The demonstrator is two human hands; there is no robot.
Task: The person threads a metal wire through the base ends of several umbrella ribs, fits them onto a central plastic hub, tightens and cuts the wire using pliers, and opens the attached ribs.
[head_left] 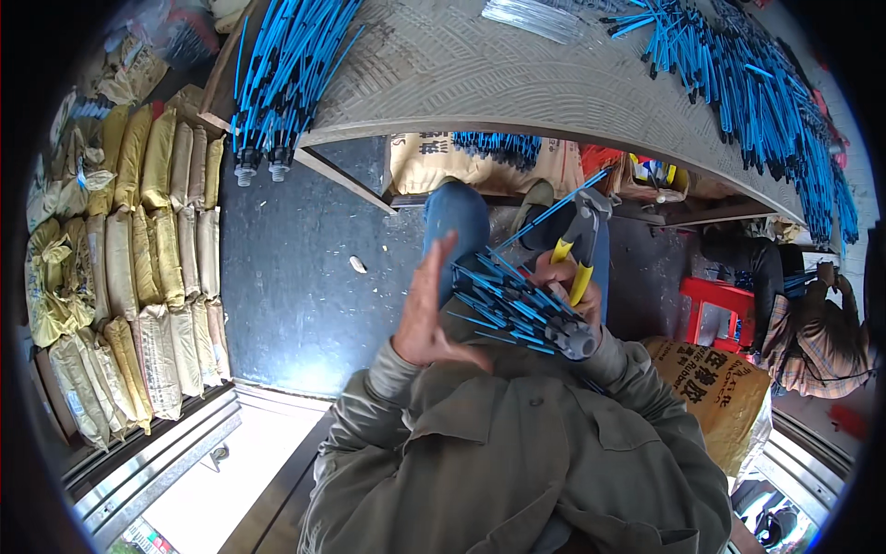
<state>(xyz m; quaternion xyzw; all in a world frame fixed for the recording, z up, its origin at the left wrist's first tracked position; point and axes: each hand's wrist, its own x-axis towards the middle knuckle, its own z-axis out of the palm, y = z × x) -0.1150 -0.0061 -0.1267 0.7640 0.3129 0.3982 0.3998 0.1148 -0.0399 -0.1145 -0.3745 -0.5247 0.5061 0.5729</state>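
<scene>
My left hand [426,319] is raised with its fingers stretched out and the thumb apart, holding nothing. To its right, in front of my lap, is a bundle of thin blue-and-black rods [517,305] with a dark ribbed end piece pointing back toward me. My right hand [591,300] is closed round the yellow handles of a pair of pliers [583,238], whose grey jaws point away from me. The bundle lies against this hand; whether its fingers also grip it is hidden. One long blue rod [554,210] slants up beside the jaws.
A patterned worktable [443,74] curves across the far side, with blue rod piles [291,69] at left and more rods [748,92] at right. Filled sacks [166,268] are stacked left. At right are a red stool [715,309], a large printed sack [711,388] and another person [817,332].
</scene>
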